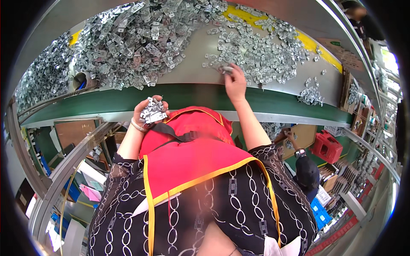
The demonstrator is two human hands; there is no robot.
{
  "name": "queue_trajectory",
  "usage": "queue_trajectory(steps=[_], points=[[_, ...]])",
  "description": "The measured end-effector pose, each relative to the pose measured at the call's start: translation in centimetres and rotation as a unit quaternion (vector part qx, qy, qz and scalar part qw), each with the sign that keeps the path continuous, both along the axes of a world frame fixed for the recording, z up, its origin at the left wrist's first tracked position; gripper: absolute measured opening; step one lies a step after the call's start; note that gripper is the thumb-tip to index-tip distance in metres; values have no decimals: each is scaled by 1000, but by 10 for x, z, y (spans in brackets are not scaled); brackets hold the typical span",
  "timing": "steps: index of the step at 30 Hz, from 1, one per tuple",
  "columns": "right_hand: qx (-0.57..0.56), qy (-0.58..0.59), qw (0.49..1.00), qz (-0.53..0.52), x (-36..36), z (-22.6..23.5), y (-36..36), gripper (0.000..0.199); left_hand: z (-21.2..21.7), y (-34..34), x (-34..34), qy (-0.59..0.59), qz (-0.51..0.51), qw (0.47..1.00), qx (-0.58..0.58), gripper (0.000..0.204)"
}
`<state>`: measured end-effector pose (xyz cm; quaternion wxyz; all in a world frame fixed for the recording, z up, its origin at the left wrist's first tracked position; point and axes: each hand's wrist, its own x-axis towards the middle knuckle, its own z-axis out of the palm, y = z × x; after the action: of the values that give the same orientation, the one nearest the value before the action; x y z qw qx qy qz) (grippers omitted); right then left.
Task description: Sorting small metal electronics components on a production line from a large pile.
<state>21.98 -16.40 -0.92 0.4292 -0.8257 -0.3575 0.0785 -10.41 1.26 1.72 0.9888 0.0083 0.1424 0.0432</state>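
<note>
My left hand is cupped, palm up, around a handful of small silvery metal parts close to the table's front edge. Farther right, my right hand reaches over the metal table, its fingers pinched at a small metal part beside the loose spread of parts. A much larger heap of the same parts covers the left and back of the table. They look like flat stamped brackets with holes; finer detail is too small to tell.
A green strip runs along the table's front. A small pile lies at the right. A hollow cylinder sits by the left heap. Below right are a red plastic case and another person in a dark cap.
</note>
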Motion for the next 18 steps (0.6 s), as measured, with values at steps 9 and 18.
queue_trajectory(steps=[9, 18], points=[[-45, -180, 982, 23, -8, 11, 2, 29, 0, -7, 2, -2, 27, 999, -34, 45], [-205, -260, 942, 50, 26, -11, 34, 31, 5, -3, 1, 13, 18, 1000, -20, 46]])
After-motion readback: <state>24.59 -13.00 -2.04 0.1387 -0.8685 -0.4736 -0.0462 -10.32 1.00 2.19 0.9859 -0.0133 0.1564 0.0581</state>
